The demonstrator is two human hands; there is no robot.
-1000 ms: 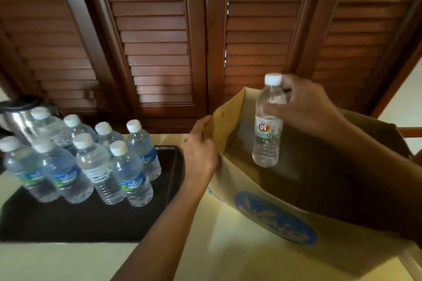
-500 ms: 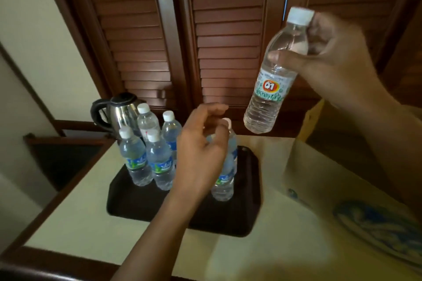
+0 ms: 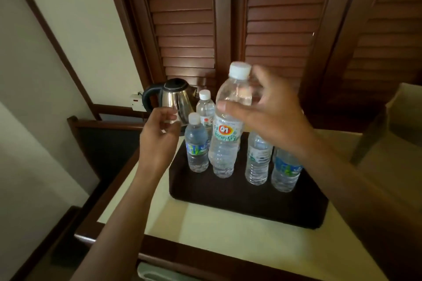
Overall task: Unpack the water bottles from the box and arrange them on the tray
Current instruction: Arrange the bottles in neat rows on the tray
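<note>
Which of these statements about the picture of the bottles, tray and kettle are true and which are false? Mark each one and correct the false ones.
1. The right hand holds a bottle with a white cap. True.
2. The left hand grips a bottle. False: it holds nothing and hangs open beside the bottles.
3. The tray is dark. True.
4. The kettle stands on the tray. False: it stands behind the tray.
5. All bottles on the tray lie on their sides. False: they stand upright.
</note>
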